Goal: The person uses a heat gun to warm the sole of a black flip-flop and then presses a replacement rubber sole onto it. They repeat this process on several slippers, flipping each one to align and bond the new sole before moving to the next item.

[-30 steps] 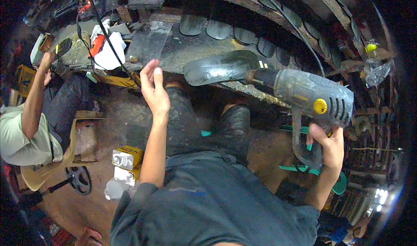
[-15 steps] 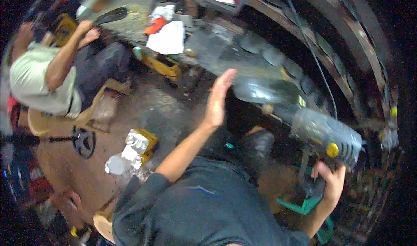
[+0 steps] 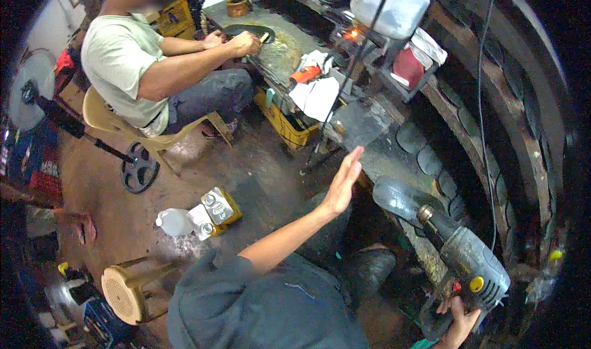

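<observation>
My left hand (image 3: 340, 184) is raised near the bench, open, fingers extended and holding nothing. Down at the lower right, my right hand (image 3: 460, 321) grips the handle of a grey heat gun (image 3: 468, 258) with a yellow knob; its metal nozzle points up and left at a glossy dark curved pad (image 3: 397, 198) lying on the worn bench (image 3: 369, 127). Whether nozzle and pad touch, I cannot tell. More flat dark pads (image 3: 429, 161) lie along the bench's back edge, beside a hanging cable (image 3: 485, 103).
A co-worker (image 3: 117, 60) sits at upper left, both hands on a dark piece at the bench, near white cloth (image 3: 314, 96) and an orange object (image 3: 305, 75). Yellow crate (image 3: 286, 133) sits below. Cans (image 3: 215, 207), a jug (image 3: 174, 223) and a plastic stool (image 3: 123, 293) stand on the floor.
My view has swung left, bringing the co-worker and more floor into sight. My left hand, still open, has shifted right in the picture; the gripped heat gun appears lower and more steeply tilted.
</observation>
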Demonstrator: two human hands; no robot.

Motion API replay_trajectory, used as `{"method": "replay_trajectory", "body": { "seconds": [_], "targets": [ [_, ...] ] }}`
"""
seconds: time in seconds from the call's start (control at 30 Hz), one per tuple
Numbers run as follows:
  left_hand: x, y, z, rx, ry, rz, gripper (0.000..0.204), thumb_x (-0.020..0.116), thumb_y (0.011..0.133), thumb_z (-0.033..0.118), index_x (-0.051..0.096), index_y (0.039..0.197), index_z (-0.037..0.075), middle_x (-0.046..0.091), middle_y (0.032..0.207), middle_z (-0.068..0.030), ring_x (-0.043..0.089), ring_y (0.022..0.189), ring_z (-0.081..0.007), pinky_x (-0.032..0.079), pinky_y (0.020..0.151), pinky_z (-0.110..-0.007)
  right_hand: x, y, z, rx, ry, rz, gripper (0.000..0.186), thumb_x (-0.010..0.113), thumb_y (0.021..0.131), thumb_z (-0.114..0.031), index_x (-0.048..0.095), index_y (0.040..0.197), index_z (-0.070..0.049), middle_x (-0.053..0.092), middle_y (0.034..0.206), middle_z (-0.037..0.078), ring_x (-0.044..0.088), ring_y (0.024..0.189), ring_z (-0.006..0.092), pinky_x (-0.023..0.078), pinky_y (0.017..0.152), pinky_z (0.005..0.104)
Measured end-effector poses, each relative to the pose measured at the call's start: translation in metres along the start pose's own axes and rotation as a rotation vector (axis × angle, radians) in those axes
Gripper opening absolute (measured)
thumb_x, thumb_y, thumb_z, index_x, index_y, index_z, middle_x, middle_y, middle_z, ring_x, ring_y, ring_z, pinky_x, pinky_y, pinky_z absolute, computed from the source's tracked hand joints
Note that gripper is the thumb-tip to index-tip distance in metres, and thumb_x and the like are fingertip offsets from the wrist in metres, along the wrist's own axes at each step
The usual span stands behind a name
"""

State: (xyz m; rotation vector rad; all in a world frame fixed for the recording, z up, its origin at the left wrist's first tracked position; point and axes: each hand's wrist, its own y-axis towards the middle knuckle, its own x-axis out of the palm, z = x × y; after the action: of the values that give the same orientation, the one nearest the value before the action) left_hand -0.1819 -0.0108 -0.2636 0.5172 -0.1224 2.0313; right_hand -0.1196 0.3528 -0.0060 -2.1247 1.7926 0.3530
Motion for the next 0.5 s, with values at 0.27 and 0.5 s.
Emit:
{"method": "replay_trajectory", "body": {
  "seconds": [0.27,0.5],
  "targets": [
    [-0.005,-0.023,-0.001,-0.015,0.187,-0.065,0.048,0.05,0.115,0.029,0.056,0.15,-0.003,0.062,0.15,-0.0167,0.054,0.145,-0.0275,0.037,0.124,-0.04,0.018,0.02,0.024,0.011,-0.109,0.26,0.044,0.08,0.09,-0.006,0.058,0.128,0.001,0.067,0.093,0.011,0.062,0.069,0.0195,0.053,0.064,0.0348],
    [-0.03,-0.061,-0.064,-0.251,0.347,0.046,0.048,0.063,0.109,0.039,0.053,0.073,0.008,0.049,0.07,0.0061,0.045,0.065,-0.0079,0.041,0.06,-0.032,0.012,0.023,0.023,0.059,-0.17,0.124,0.047,0.084,0.087,-0.009,0.061,0.127,0.001,0.068,0.098,0.007,0.06,0.071,0.0152,0.051,0.062,0.0322]
  ]
}}
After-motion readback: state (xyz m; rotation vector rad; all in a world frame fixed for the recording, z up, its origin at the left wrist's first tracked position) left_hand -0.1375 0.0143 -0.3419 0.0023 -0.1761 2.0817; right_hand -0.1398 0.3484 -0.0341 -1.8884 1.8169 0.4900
